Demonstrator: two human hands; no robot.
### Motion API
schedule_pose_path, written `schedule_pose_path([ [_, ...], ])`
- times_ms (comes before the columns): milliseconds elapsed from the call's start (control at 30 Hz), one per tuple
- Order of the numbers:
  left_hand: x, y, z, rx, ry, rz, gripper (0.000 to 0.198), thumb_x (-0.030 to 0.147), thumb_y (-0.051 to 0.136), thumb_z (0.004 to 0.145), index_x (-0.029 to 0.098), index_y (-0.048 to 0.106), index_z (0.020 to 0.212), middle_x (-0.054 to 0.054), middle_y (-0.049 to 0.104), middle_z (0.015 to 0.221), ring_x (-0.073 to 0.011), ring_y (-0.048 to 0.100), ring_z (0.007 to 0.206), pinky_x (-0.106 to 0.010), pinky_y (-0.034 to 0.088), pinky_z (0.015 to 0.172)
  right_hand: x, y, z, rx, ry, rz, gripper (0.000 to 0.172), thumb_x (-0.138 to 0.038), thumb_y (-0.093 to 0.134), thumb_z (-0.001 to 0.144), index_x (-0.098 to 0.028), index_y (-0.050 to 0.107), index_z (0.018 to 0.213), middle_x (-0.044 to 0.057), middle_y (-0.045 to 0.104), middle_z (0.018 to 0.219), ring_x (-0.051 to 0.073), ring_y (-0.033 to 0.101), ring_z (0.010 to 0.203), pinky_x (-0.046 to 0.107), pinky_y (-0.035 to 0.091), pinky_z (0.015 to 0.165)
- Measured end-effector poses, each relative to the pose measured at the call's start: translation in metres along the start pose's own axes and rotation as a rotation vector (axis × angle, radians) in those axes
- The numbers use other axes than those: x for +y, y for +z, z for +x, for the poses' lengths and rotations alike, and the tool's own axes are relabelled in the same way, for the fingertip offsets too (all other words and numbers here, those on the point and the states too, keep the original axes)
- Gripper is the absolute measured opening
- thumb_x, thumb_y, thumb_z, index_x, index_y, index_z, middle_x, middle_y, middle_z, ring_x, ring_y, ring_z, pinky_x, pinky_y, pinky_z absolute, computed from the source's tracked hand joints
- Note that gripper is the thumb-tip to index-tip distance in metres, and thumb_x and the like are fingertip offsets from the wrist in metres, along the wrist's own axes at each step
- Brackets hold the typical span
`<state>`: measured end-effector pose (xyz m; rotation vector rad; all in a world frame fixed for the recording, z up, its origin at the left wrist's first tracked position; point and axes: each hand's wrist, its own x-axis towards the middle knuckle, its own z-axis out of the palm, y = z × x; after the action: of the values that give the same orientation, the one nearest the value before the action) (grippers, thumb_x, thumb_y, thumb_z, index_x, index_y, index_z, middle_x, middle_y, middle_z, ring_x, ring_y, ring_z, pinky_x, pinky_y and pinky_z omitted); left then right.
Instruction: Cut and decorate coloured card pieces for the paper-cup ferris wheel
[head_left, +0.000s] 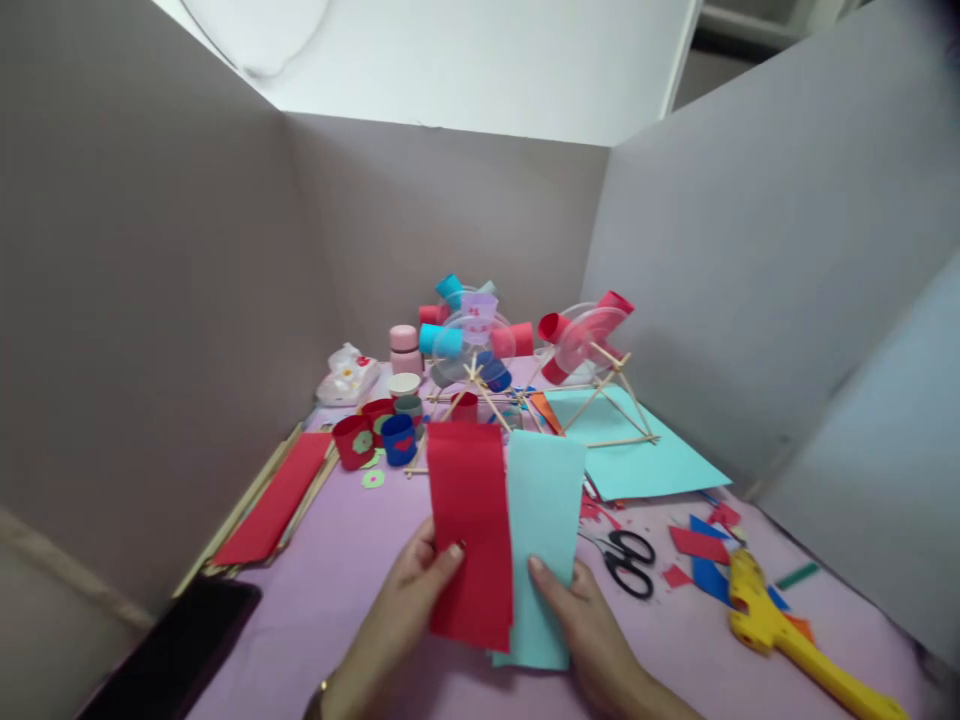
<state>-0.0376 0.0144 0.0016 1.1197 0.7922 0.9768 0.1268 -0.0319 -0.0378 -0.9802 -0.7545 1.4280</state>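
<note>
Left to right: four rolled cups (352, 443) stand toward the left edge of the tabletop (322, 570) and look done (at least two have cut-out shapes on them). Left hand (420, 585) pinches the red strip (472, 530), thumb on its face; right hand (589, 625) pinches the aqua strip (544, 510) likewise. Both strips are up over the near edge, side by side, flat and unrolled. Centre wheel (474, 348) and right wheel (591, 336) sit on stick stands toward the far edge, cups fitted, so I'd call it well along with these strips unfinished. Around: phone (172, 650) at the near left corner, red card (274, 500) along the left edge, scissors (630, 565) just beside the aqua strip, scraps (705, 545) and glue gun (772, 620) crowding the right edge. Strips block the view of the middle.
</note>
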Motion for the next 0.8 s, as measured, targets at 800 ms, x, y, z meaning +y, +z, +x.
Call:
schedule_pose_path([
  [800,-0.015,0.029,-0.016,-0.211,0.104,0.309,0.041,0.025,0.069,0.071,0.022,0.061,0.11,-0.001,0.069,0.082,-0.0187,0.062,0.069,-0.026,0.05,0.067,-0.027,-0.006,-0.006,-0.51,-0.304,-0.391,0.022,-0.029,0.058,0.081,-0.016,0.068,0.095,0.003,0.07,0.08,0.016,0.061,0.07,0.026,0.05,0.066],
])
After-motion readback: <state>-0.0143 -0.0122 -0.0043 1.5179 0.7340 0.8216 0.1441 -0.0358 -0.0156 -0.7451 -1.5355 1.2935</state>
